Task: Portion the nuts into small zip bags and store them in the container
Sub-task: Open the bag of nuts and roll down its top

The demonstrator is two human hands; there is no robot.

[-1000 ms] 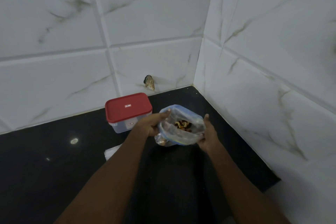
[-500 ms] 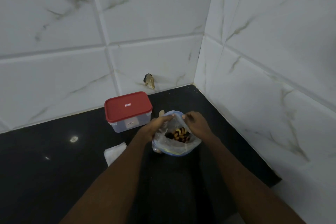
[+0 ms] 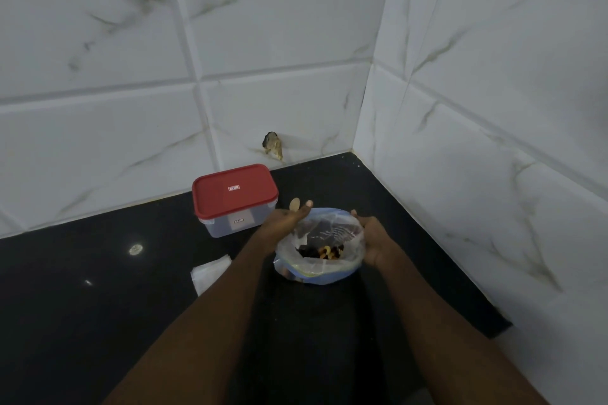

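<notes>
A clear plastic bag [image 3: 320, 260] with a blue rim stands open on the black counter [image 3: 98, 306], with mixed nuts [image 3: 324, 252] at its bottom. My left hand [image 3: 286, 223] grips the bag's left edge; my right hand [image 3: 375, 240] grips its right edge. A small pale wooden spoon tip [image 3: 294, 204] shows just behind my left hand. The clear container with a red lid [image 3: 234, 196] stands shut to the left of the bag, near the wall.
A stack of small white zip bags [image 3: 210, 273] lies on the counter, partly hidden under my left forearm. Marble-tiled walls [image 3: 477, 108] close the corner behind and to the right. A chipped hole [image 3: 273, 145] marks the back wall.
My right hand moved from the bag's top rim to its right edge, pulling the mouth wider. The left hand kept its hold on the left edge.
</notes>
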